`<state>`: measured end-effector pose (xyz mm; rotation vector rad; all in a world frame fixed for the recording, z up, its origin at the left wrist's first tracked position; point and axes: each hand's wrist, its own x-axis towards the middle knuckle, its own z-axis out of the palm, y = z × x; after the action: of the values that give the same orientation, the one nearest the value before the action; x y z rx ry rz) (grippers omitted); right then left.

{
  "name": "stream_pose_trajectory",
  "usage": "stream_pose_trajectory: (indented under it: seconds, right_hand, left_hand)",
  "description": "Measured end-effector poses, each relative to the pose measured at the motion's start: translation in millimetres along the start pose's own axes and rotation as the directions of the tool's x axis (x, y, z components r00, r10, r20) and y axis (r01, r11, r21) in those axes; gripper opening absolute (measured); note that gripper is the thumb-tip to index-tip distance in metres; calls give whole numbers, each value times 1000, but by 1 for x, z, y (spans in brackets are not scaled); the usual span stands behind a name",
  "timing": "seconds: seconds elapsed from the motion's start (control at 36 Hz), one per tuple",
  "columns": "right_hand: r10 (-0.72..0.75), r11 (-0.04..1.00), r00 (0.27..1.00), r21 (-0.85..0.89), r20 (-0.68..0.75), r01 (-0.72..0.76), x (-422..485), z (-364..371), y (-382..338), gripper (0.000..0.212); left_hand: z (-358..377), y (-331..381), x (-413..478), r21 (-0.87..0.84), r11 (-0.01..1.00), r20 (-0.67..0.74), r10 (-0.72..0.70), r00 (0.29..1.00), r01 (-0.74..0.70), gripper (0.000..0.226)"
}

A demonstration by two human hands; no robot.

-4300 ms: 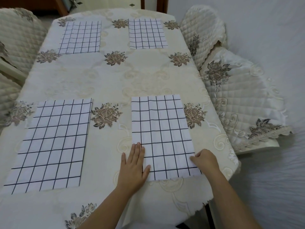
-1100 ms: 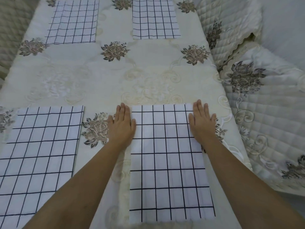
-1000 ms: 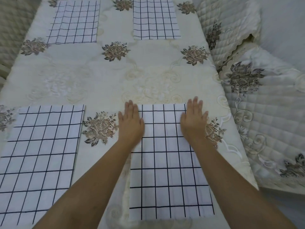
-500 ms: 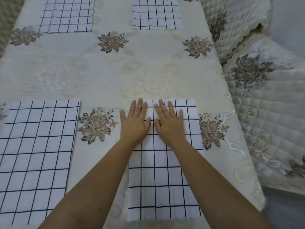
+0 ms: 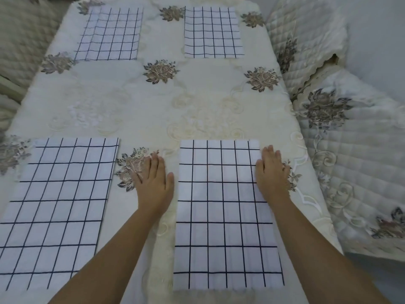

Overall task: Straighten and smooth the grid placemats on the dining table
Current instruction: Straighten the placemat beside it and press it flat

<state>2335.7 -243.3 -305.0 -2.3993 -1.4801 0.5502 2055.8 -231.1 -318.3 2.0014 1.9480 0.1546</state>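
Nearest, on the right half of the surface (image 5: 197, 110), the near right placemat (image 5: 225, 216) lies flat and square. Flanking its far corners, the left hand (image 5: 153, 183) is spread palm-down on the tablecloth just beside its left edge, and the right hand (image 5: 271, 174) rests over its right edge; the fingers of both are extended and close together, clamped on nothing. Even outward pressure is best kept so that creases are pushed off without skewing the grid. Half a second earlier, both hands were side by side at the mat's middle. Farther left, the near left placemat (image 5: 59, 205) is slightly angled; two far placemats (image 5: 109, 34) (image 5: 212, 32) wait.
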Motion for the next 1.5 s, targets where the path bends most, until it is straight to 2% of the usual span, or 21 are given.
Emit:
stream_pose_trajectory:
  seconds: [0.06, 0.14, 0.19, 0.31, 0.39, 0.53, 0.61, 0.69, 0.75, 0.81, 0.83, 0.92, 0.97, 1.08, 1.28, 1.33, 1.44, 1.5]
  right_hand:
    - [13, 999, 1000, 51, -23, -12, -14, 4, -14, 52]
    - [-160, 987, 987, -11, -12, 159, -49, 19, -41, 63]
    - [-270, 957, 963, -104, 16, 270, -74, 31, -54, 59]
    - [-359, 906, 926, -195, 119, 376, -118, 51, -47, 51]
    - [-341, 902, 935, -245, 102, 355, -124, 46, -16, 53]
    - [-139, 954, 989, -259, 58, 150, -116, 17, 34, 60]
    - [-90, 969, 995, -228, 51, 99, -120, 7, 54, 68]
    - [-60, 976, 996, -203, 68, 73, -123, 3, 50, 61]
    - [-24, 993, 999, -117, 48, 30, -130, 5, 37, 55]
    - [-70, 996, 997, -51, -31, 68, -144, 12, 17, 51]
    - [-136, 990, 990, -45, -45, 134, -153, 17, 6, 50]
    - [-346, 934, 938, -90, 14, 346, -185, 43, -20, 45]
    - [-393, 908, 918, -133, 50, 397, -201, 57, -22, 44]
    - [-353, 891, 926, -254, 131, 376, -205, 56, 1, 52]
    - [-154, 956, 986, -240, 70, 167, -186, 19, 61, 60]
    - [-140, 966, 986, -206, 96, 157, -189, 13, 70, 69]
    - [-156, 987, 974, 63, 164, 147, -197, 1, 77, 75]
    - [-206, 977, 957, 103, 205, 189, -203, -6, 80, 86]
  left_hand:
    - [1, 13, -13, -78, 996, -28, 39, 999, -41, 76]
    - [8, 36, -35, 0, 975, -25, 222, 975, -222, 62]
    - [16, 50, -50, 67, 949, 34, 308, 951, -310, 54]
    - [28, 49, -76, 143, 933, 129, 314, 941, -331, 51]
    - [29, 23, -83, 151, 947, 102, 270, 957, -283, 57]
    - [16, -23, -100, 125, 975, 65, 177, 982, -183, 63]
    - [9, -32, -110, 96, 986, 75, 128, 989, -135, 67]
    - [7, -21, -113, 49, 995, 109, 79, 991, -85, 72]
    - [5, -6, -115, -30, 998, 102, 52, 993, -50, 76]
    - [5, 8, -121, 2, 987, 41, 161, 986, -161, 66]
    - [6, 15, -125, 43, 966, 48, 255, 966, -257, 59]
    - [22, 30, -140, 94, 876, 105, 464, 880, -473, 53]
    - [33, 29, -150, 93, 863, 134, 484, 865, -497, 47]
    - [35, 13, -157, 122, 896, 155, 408, 900, -427, 48]
    - [24, -31, -161, 71, 951, 65, 298, 952, -302, 60]
    - [24, -39, -163, 29, 959, 96, 277, 956, -281, 75]
    - [15, -38, -164, 47, 958, 229, 266, 936, -284, 109]
    - [9, -36, -165, 62, 954, 284, 265, 921, -294, 121]
